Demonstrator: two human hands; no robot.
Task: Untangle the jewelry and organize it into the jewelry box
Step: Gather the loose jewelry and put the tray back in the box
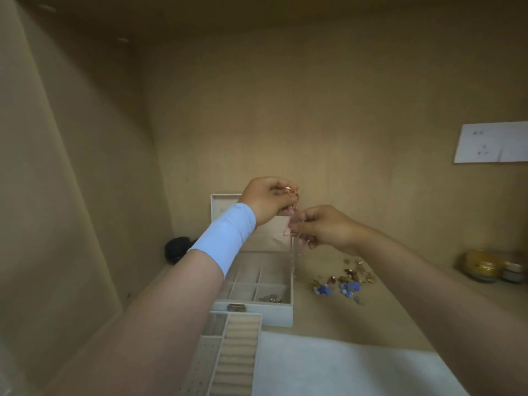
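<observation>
Sorting looks barely begun: left hand [268, 200] and right hand [320, 227] each pinch the tangled thin gold chain [290, 192] in a tight grip, blue-and-gold pieces [343, 284] unsorted beside the open white jewelry box [257, 308].

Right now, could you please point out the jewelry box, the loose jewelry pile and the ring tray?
jewelry box [268, 314]: head view, on its front wall.
loose jewelry pile [350, 287]: head view, on the blue beads.
ring tray [240, 352]: head view, on its padded rolls.

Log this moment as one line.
step: untangling | left hand: pinches tangled gold chain | right hand: pinches same chain lower down | open white jewelry box: below hands
</observation>
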